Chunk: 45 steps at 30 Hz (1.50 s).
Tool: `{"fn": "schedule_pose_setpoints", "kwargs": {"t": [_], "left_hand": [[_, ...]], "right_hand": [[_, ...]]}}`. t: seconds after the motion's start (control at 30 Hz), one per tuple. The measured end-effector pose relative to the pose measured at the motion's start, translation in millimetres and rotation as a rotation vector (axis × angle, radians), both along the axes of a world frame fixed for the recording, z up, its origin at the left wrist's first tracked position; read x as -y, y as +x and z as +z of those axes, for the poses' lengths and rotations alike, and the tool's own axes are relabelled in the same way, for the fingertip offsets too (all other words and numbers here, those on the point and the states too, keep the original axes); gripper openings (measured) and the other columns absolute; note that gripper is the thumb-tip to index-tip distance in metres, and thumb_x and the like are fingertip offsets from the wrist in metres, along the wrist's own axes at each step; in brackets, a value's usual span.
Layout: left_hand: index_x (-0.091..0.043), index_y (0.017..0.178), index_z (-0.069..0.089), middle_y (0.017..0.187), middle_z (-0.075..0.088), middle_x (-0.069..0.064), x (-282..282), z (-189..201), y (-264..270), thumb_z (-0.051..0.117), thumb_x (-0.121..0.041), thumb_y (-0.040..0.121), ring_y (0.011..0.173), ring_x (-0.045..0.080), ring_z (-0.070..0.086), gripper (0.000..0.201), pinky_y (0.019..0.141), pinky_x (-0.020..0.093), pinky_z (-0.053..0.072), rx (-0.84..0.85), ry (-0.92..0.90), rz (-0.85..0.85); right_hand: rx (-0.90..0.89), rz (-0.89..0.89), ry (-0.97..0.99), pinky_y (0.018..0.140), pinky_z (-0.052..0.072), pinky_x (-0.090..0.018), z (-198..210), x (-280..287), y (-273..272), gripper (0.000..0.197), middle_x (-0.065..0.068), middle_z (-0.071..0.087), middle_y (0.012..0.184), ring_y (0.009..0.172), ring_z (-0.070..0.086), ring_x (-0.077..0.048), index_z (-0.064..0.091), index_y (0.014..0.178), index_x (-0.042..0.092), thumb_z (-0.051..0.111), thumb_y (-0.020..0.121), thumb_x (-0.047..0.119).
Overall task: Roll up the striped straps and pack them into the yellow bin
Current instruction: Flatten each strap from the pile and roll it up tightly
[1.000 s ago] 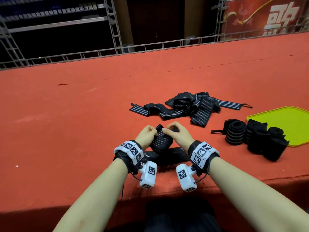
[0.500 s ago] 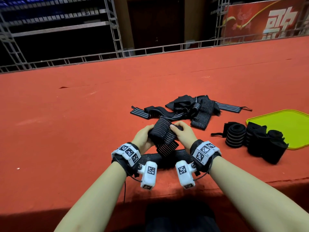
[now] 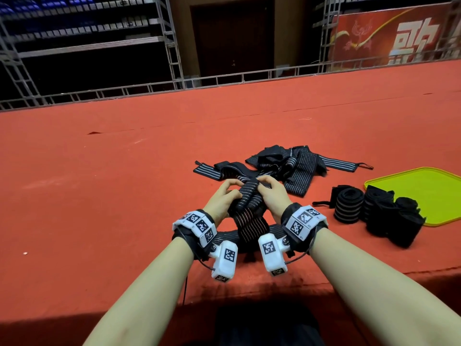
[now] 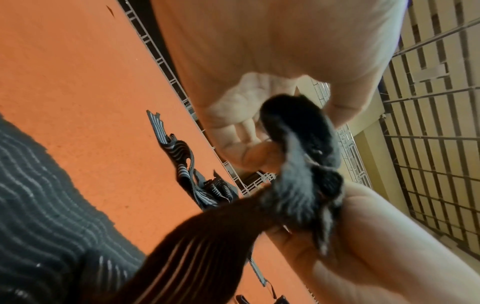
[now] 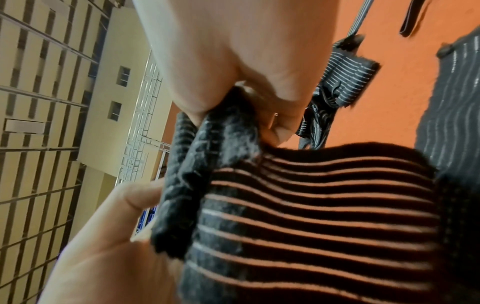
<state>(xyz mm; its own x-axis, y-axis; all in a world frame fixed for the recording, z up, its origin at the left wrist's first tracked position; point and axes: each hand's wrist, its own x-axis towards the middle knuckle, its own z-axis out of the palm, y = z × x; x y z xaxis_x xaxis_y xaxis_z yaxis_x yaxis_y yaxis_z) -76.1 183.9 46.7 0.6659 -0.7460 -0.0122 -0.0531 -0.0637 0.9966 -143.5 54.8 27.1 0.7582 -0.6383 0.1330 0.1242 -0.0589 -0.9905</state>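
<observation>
While both hands, left hand (image 3: 224, 198) and right hand (image 3: 270, 196), grip the half-rolled strap (image 3: 249, 198) near the bench's front edge, its loose tail probably needs winding next.

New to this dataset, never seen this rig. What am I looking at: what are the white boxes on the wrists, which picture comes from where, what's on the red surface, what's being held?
No robot here: a person works with bare hands. The white boxes strapped under each wrist are cameras. The wide picture comes from a head-worn camera looking down; the two tilted close-ups come from those wrist cameras, looking along each hand.

The left hand and right hand both grip a half-rolled striped strap, its loose tail hanging down to the red surface. Beyond lies a pile of unrolled straps. To the right, finished rolls sit beside and partly on the edge of the yellow bin, which looks like a shallow tray.
</observation>
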Motion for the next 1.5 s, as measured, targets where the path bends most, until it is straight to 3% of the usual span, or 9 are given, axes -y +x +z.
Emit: {"fn": "schedule_pose_setpoints", "kwargs": {"t": [0.3,0.43,0.6,0.8,0.93,1.03,1.23,1.33,1.5], "left_hand": [[-0.034,0.099,0.057,0.070,0.057,0.005,2,2,0,0.043,-0.011,0.088,0.059,0.019,0.049,0.029,0.052,0.027,0.034,0.114,0.024,0.026],[-0.026,0.092,0.056,0.070,0.056,-0.001,1,1,3,0.042,-0.007,0.087,0.057,0.013,0.050,0.024,0.052,0.024,0.037,0.164,0.028,0.088],[-0.017,0.092,0.047,0.078,0.053,-0.002,-12,-8,24,0.041,-0.005,0.090,0.064,0.010,0.048,0.013,0.056,0.020,0.038,0.216,0.120,0.158],[-0.012,0.109,0.042,0.114,0.052,0.006,7,-5,9,0.061,-0.014,0.089,0.107,0.017,0.052,0.027,0.083,0.018,0.041,0.229,0.081,0.070],[-0.016,0.115,0.048,0.096,0.060,-0.005,9,6,7,0.068,-0.024,0.085,0.085,0.003,0.055,0.037,0.069,0.006,0.041,0.407,0.115,0.031],[-0.014,0.102,0.052,0.081,0.055,-0.008,8,2,10,0.067,-0.027,0.086,0.070,0.004,0.050,0.026,0.064,0.015,0.040,0.471,0.135,0.042],[-0.017,0.067,0.042,0.063,0.045,-0.002,8,-4,15,0.054,-0.030,0.094,0.062,0.015,0.043,0.032,0.065,0.030,0.037,0.288,0.019,0.289],[-0.016,0.065,0.043,0.063,0.045,0.000,9,3,15,0.055,-0.031,0.094,0.059,0.016,0.045,0.035,0.061,0.031,0.039,0.104,-0.076,0.298],[-0.016,0.073,0.049,0.078,0.057,0.007,8,10,13,0.054,-0.032,0.095,0.069,0.018,0.054,0.027,0.071,0.037,0.047,0.078,-0.173,0.252]], "right_hand": [[-0.042,0.061,-0.022,0.066,0.052,-0.030,5,-1,-4,0.010,-0.005,0.066,0.085,0.076,0.063,-0.018,0.062,0.087,0.019,0.056,0.093,0.015],[-0.052,0.009,-0.145,0.064,0.049,-0.018,9,2,-7,0.005,0.000,0.064,0.080,0.072,0.060,-0.012,0.063,0.089,0.012,0.059,0.091,0.013],[-0.088,0.003,0.072,0.066,0.050,-0.030,8,21,-16,0.011,-0.005,0.064,0.084,0.072,0.061,-0.019,0.060,0.081,0.012,0.070,0.084,0.015],[0.031,0.219,0.286,0.053,0.050,-0.022,22,-2,-3,0.016,-0.009,0.061,0.079,0.060,0.061,-0.013,0.056,0.098,0.006,0.067,0.086,0.009],[0.075,0.337,0.413,0.062,0.056,-0.023,30,-4,-4,0.017,-0.011,0.066,0.087,0.069,0.068,-0.015,0.055,0.102,0.005,0.063,0.088,0.005],[0.088,0.355,0.409,0.067,0.056,-0.024,28,-2,-8,0.015,-0.007,0.071,0.083,0.073,0.069,-0.016,0.057,0.098,0.008,0.063,0.086,0.002],[-0.018,0.378,0.276,0.086,0.055,-0.034,6,-17,-8,0.025,-0.009,0.059,0.101,0.092,0.064,-0.018,0.054,0.104,0.007,0.068,0.084,0.007],[-0.200,0.444,0.008,0.093,0.051,-0.037,-4,-28,-7,0.028,-0.002,0.063,0.100,0.096,0.063,-0.018,0.056,0.105,0.012,0.071,0.083,0.020],[-0.099,0.418,0.169,0.087,0.051,-0.034,-4,-36,-6,0.022,-0.002,0.065,0.096,0.086,0.064,-0.014,0.056,0.105,0.012,0.065,0.088,0.022]]}}
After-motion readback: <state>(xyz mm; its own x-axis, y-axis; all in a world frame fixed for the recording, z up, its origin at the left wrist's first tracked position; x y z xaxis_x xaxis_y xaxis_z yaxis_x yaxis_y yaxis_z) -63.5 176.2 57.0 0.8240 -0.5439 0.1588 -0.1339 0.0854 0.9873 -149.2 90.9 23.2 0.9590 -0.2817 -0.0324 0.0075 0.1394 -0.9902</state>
